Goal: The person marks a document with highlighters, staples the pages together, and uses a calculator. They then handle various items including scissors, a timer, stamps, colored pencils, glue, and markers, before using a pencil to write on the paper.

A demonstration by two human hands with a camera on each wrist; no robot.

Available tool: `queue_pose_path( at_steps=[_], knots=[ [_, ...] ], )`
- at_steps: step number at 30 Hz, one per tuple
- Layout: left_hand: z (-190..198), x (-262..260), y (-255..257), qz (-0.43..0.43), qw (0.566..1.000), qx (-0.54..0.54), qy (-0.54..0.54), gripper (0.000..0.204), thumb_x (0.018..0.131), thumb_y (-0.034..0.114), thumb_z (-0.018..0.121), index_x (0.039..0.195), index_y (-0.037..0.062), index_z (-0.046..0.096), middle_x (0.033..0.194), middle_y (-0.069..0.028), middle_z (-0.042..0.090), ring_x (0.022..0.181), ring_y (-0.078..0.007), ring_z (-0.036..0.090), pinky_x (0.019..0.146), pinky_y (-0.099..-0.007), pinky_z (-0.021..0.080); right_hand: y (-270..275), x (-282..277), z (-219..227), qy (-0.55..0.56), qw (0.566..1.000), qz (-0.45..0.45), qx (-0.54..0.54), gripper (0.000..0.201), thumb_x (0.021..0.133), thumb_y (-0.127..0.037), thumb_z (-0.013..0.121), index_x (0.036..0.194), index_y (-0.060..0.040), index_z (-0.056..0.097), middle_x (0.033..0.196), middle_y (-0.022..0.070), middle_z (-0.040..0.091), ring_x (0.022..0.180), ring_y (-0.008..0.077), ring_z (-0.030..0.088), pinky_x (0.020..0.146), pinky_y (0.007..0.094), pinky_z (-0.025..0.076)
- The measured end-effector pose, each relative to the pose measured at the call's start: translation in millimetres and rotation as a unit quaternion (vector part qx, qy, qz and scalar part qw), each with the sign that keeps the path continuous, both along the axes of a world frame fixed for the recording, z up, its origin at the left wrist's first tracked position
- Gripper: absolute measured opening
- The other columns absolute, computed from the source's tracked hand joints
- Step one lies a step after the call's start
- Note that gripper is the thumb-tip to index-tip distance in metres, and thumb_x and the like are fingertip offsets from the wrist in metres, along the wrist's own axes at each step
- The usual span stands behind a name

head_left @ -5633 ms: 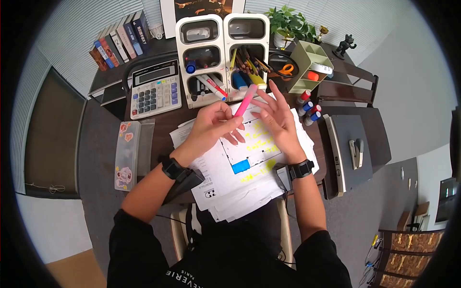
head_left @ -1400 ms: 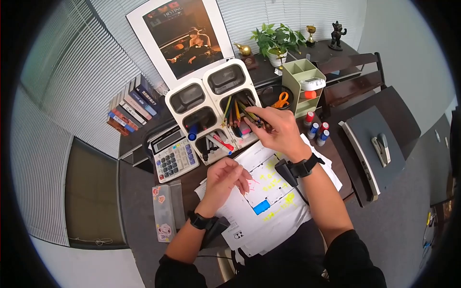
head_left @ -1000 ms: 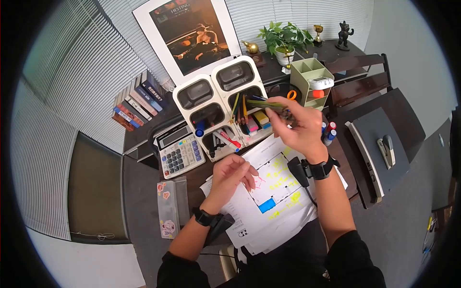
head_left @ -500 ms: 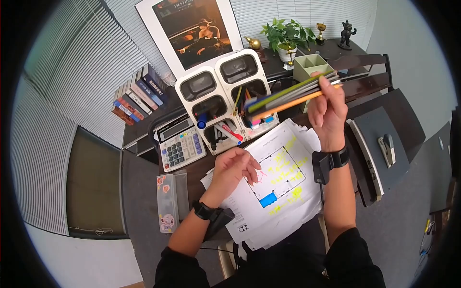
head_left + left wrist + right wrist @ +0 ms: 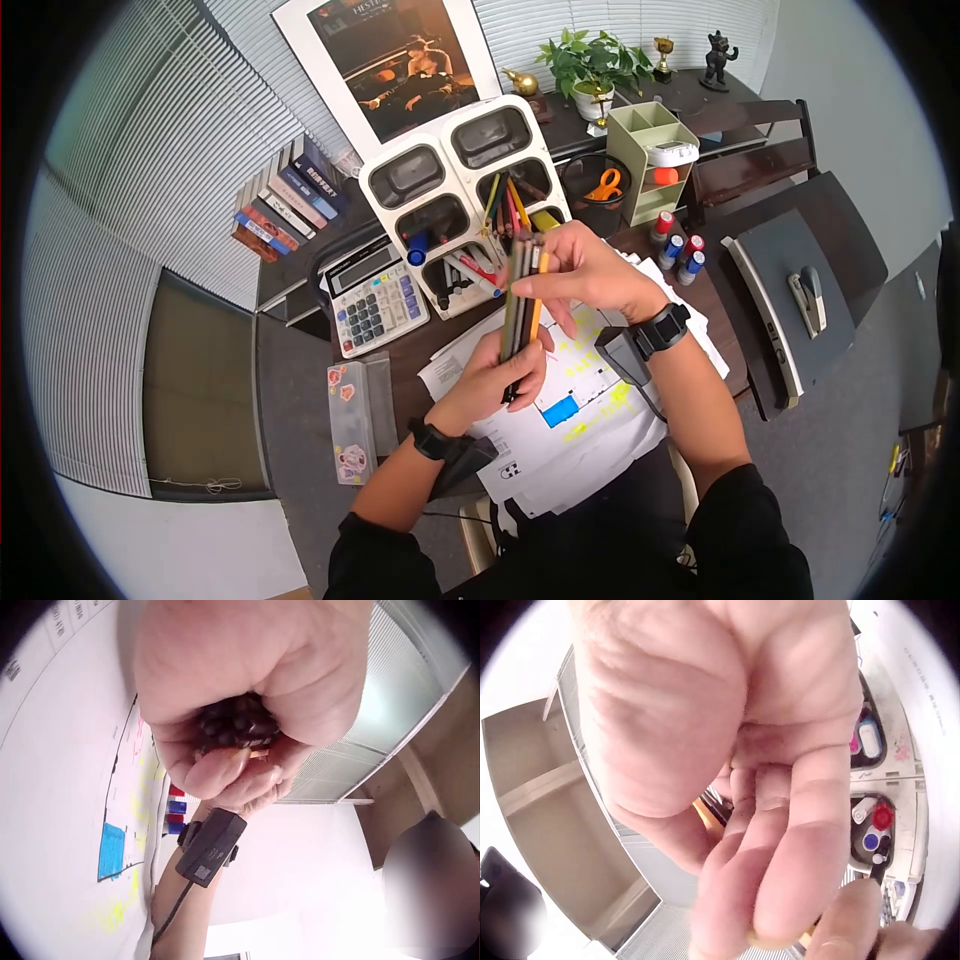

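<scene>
A bundle of pencils (image 5: 524,290) stands nearly upright above the papers (image 5: 480,440). My left hand (image 5: 500,375) grips its lower end; in the left wrist view that hand (image 5: 247,667) curls round the dark pencil ends (image 5: 236,724). The thumb and fingers of my right hand (image 5: 595,275) pinch the upper part. Seen from the right wrist, the right hand (image 5: 720,750) hides most of the bundle. Behind, a white organizer (image 5: 477,195) holds more coloured pencils (image 5: 510,200) in a middle compartment and several markers (image 5: 470,270) in a lower one.
To the left are a calculator (image 5: 375,310) and a clear case with stickers (image 5: 348,420). At the right stand glue-stick-like tubes (image 5: 675,247), a mesh cup with orange scissors (image 5: 605,187), a green organizer (image 5: 650,160), and a dark device (image 5: 775,300) with a stapler (image 5: 808,300) on top.
My right hand has taken pencils out of the organizer, lifted them to the right, then brought them back over the papers. My left hand has closed round their lower ends.
</scene>
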State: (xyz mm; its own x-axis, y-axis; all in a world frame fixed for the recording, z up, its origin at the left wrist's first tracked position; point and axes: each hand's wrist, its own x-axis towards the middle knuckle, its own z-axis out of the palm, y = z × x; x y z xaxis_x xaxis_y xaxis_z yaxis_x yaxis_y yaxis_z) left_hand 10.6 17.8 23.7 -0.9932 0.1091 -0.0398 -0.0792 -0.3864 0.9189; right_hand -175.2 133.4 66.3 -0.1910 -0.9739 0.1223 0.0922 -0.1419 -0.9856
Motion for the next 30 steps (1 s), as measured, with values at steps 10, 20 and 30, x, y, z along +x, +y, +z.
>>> queue_pose_path(
  at_steps=[10, 20, 30],
  knots=[
    [0.2, -0.6, -3.4, 0.091, 0.993, -0.068, 0.022, 0.027, 0.107, 0.028, 0.049, 0.105, 0.0014, 0.047, 0.060, -0.0095, 0.054, 0.037, -0.0146, 0.045, 0.036, -0.0270, 0.035, -1.1, -7.4, -0.2, 0.002, 0.996, -0.072, -0.053, 0.013, 0.090, -0.007, 0.076, 0.090, 0.0027, 0.067, 0.061, 0.0046, 0.065, 0.047, 0.0106, 0.062, 0.042, 0.0245, 0.047],
    [2.5, -2.5, -2.6, 0.125, 0.992, -0.014, 0.007, 0.028, 0.107, 0.027, 0.050, 0.108, -0.0007, 0.051, 0.061, -0.0106, 0.059, 0.037, -0.0137, 0.048, 0.036, -0.0265, 0.034, 13.8, -24.7, 9.1, -0.096, 0.915, -0.272, -0.282, 0.009, 0.096, -0.007, 0.066, 0.096, 0.0019, 0.066, 0.063, 0.0050, 0.063, 0.045, 0.0110, 0.057, 0.043, 0.0241, 0.047],
    [-3.4, -1.3, -2.6, 0.148, 0.989, -0.027, 0.010, 0.023, 0.106, 0.028, 0.053, 0.100, 0.0056, 0.049, 0.061, 0.0020, 0.037, 0.041, -0.0084, 0.035, 0.039, -0.0254, 0.027, 18.9, -48.8, 9.5, 0.089, 0.747, -0.554, -0.357, 0.013, 0.095, -0.003, 0.068, 0.106, 0.0042, 0.066, 0.073, 0.0045, 0.066, 0.055, 0.0072, 0.060, 0.050, 0.0215, 0.047]
  ],
)
